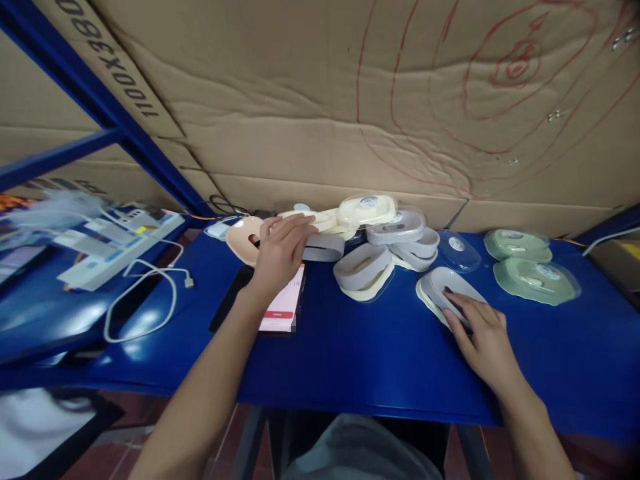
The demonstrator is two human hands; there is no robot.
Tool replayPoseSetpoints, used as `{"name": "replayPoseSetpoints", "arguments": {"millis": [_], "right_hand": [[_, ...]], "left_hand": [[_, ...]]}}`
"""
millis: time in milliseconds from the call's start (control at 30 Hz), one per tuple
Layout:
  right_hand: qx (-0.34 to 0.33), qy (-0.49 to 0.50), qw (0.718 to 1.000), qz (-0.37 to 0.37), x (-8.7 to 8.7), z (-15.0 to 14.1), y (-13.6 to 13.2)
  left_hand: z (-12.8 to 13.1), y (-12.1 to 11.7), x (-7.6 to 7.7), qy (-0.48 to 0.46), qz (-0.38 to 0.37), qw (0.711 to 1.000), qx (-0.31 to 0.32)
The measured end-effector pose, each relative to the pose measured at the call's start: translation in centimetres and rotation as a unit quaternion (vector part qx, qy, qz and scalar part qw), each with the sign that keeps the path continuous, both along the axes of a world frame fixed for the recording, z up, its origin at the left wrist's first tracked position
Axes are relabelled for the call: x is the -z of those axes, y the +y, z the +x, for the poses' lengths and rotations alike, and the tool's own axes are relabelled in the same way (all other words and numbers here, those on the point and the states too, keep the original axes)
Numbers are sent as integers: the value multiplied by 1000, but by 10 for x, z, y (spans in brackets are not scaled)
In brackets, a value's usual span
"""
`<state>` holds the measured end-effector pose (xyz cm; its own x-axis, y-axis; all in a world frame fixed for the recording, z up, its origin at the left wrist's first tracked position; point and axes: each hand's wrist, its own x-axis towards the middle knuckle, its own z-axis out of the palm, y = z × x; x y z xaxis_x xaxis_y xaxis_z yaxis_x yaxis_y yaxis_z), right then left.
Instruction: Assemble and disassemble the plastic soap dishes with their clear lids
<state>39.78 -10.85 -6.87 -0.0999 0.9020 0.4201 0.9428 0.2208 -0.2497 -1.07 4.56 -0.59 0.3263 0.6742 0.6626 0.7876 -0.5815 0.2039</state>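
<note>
My right hand point(483, 333) grips the near edge of a grey oval plastic case point(445, 279), which rests on a cream base on the blue table point(370, 360). Its fingertips reach the dark slot in the case. My left hand point(283, 250) is stretched over the left end of the pile, fingers extended and close together. Beside it are a peach oval piece point(243, 240) with a dark slot and a grey oval ring point(325, 248). Whether its fingertips touch the cream pieces point(320, 220) behind them is unclear. Another grey case point(363, 268) sits between the hands.
Under my left forearm lies a phone with a lit screen point(283, 310). Clear-wrapped green oval pieces point(537, 280) lie at the right. A white power strip point(120, 250) and a looped white cable point(173, 307) occupy the left. Cardboard point(280, 87) stands behind the table.
</note>
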Motion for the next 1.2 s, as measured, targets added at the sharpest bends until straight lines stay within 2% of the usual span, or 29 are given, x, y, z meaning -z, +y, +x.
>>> {"name": "replayPoseSetpoints", "arguments": {"millis": [133, 333, 433, 533, 633, 733, 833, 900, 1000, 1100, 1200], "right_hand": [[8, -17, 1000, 11, 0, -1, 0], [9, -45, 999, 22, -4, -3, -2], [5, -23, 1000, 21, -6, -4, -5], [9, -14, 999, 42, -15, -1, -2], [49, -44, 995, 74, -32, 6, 20], [90, -105, 988, 68, -45, 17, 61], [90, -119, 987, 50, -46, 25, 99], [78, -98, 991, 55, -43, 27, 109], [41, -67, 995, 65, -42, 27, 97], [19, -54, 996, 61, -45, 24, 62], [42, -65, 997, 30, -36, 15, 21]], "left_hand": [[-2, 5, 9, 4, -6, 1000, -14], [4, -7, 7, -8, 35, 999, -25], [13, -17, 5, -5, 49, 999, 8], [30, -33, 2, 0, 76, 995, 71], [52, -55, 1, 29, 95, 984, 151], [73, -74, 6, 73, 79, 967, 230], [84, -82, 14, 119, 49, 952, 276], [85, -81, 19, 143, 26, 950, 278], [80, -77, 21, 163, 15, 952, 259], [76, -75, 20, 171, 23, 954, 244], [75, -77, 18, 177, 28, 953, 245]]}}
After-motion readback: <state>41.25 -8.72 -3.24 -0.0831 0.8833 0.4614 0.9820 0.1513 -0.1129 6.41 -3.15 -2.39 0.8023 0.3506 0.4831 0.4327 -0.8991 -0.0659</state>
